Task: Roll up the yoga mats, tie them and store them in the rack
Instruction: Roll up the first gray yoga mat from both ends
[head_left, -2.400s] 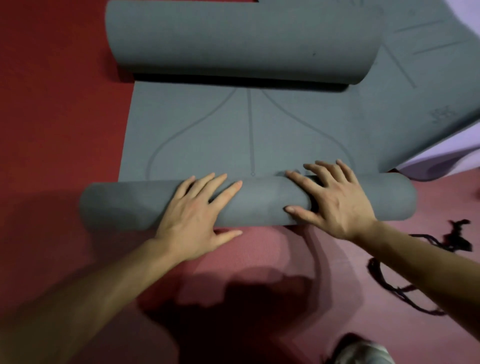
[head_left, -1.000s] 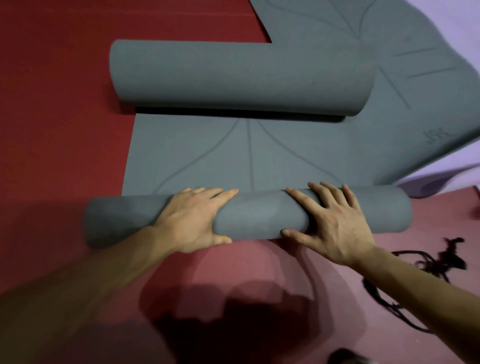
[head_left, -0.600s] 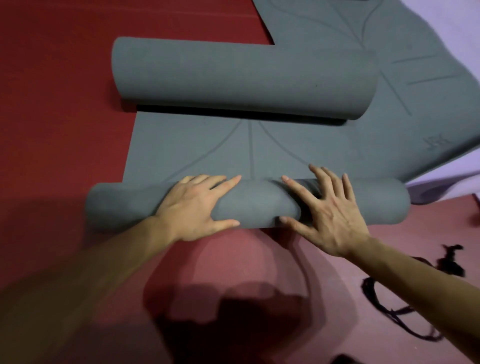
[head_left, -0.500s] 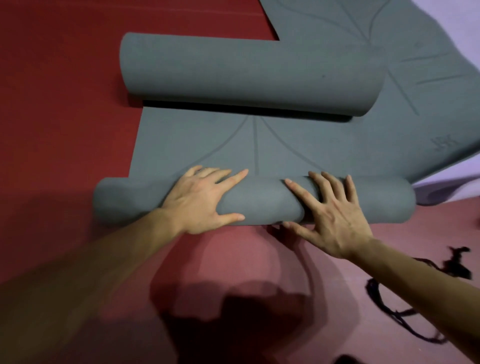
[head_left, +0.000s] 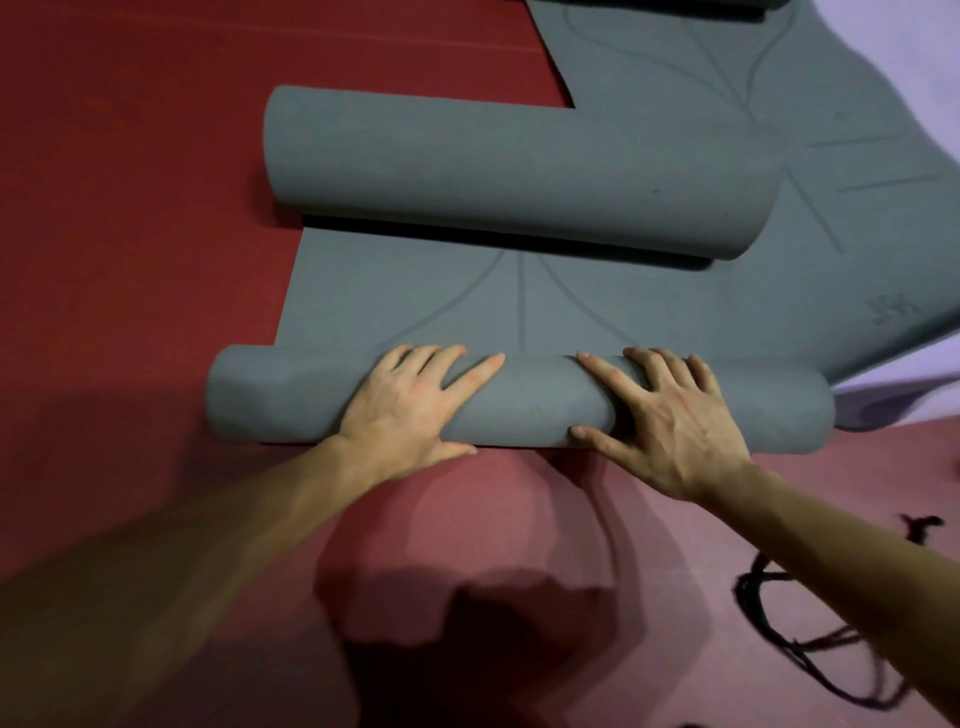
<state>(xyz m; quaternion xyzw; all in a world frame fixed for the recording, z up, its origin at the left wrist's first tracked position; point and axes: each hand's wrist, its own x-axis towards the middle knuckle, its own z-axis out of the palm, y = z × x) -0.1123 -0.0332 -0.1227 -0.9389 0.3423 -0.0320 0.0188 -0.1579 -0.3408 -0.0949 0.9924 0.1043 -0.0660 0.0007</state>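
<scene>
Rolling was under way on a grey yoga mat (head_left: 467, 306), roughly mid-way by my read. Near roll (head_left: 530, 405) lay across the red floor (head_left: 130, 208). Left hand (head_left: 410, 402) and right hand (head_left: 675, 426) were both flat on top of it, fingers (head_left: 478, 371) spread and straight, thumbs down its near side: pressing, not gripping.

Beyond the near roll a short flat stretch of mat remained, running under a fatter far roll (head_left: 493, 171). Couldn't tell if that was this mat's other end curled back or a separate mat. Either way it sat in the rolling path and would likely need shifting or flattening.

Beyond the near roll and to its right, a second grey mat (head_left: 779, 104) lay flat, with a lilac mat (head_left: 914, 57) showing past its edge. Black cord (head_left: 779, 623) lay on the floor on the person's side of the near roll, rightward, well apart from both hands. Probably the tie.

Nothing was tied and no rack was in view. Left to do: finish this roll, tie it, do the other mats, store them.
</scene>
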